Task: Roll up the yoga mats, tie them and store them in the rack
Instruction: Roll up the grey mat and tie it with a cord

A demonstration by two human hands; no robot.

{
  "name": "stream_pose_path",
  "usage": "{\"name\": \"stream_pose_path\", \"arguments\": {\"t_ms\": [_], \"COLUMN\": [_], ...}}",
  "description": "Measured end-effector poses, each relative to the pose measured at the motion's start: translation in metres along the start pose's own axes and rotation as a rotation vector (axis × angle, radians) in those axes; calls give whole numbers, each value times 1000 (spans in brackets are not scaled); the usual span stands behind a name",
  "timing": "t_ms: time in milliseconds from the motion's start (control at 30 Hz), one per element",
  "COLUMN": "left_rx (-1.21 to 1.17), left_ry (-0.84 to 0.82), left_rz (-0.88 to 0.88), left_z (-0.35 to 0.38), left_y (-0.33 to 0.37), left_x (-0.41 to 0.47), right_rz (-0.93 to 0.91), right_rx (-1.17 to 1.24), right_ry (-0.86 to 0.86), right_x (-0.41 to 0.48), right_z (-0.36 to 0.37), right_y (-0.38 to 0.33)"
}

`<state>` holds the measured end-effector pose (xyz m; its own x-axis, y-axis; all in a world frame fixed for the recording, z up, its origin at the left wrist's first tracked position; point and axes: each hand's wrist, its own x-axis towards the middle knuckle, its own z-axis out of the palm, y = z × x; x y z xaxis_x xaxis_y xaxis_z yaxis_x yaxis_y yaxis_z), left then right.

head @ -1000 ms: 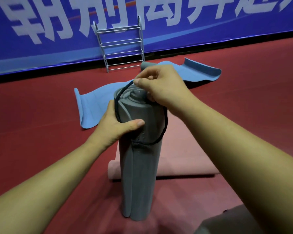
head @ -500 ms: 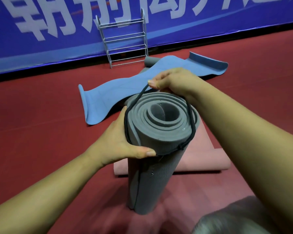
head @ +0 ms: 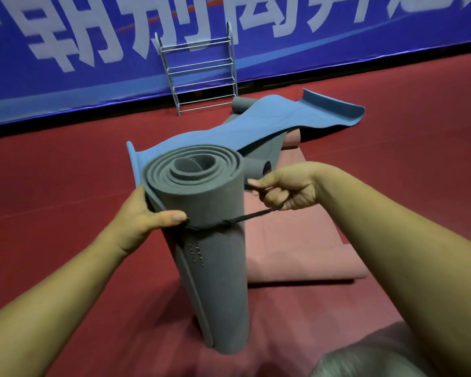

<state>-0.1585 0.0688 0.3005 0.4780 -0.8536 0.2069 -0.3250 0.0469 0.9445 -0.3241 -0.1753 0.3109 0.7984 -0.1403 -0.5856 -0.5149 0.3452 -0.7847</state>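
A rolled grey yoga mat [head: 215,257] stands upright on the red floor in front of me, its spiral top end facing the camera. My left hand [head: 144,213] grips its upper left side, thumb pressed on a black cord [head: 245,219] that wraps the roll. My right hand [head: 286,189] is closed on the cord's free end and holds it taut to the right of the roll. A blue mat [head: 269,121] lies wavy and unrolled behind. A pink mat [head: 291,240] lies flat under and right of the roll. The silver wire rack [head: 201,74] leans against the banner wall.
A second grey mat [head: 259,159], partly rolled, lies under the blue one. A blue banner [head: 65,72] with white characters forms the back wall. Grey fabric [head: 365,355] shows at the bottom right. Red floor [head: 52,186] stretches to the left.
The cord loop has slid from the roll's top rim down around its body. My right hand moved from above the roll to its right side, pulling the cord tight.
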Motion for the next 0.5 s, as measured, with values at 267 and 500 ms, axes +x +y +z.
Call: {"name": "stream_pose_path", "arguments": {"t_ms": [267, 500], "left_rx": [-121, -13], "left_ry": [170, 153], "left_rz": [-22, -29], "left_z": [-26, -11], "left_y": [-23, -28], "left_x": [13, 15], "right_rz": [-325, -442], "right_rx": [-60, -142], "right_ry": [127, 396], "right_x": [5, 14], "right_z": [39, 77], "right_y": [9, 6]}}
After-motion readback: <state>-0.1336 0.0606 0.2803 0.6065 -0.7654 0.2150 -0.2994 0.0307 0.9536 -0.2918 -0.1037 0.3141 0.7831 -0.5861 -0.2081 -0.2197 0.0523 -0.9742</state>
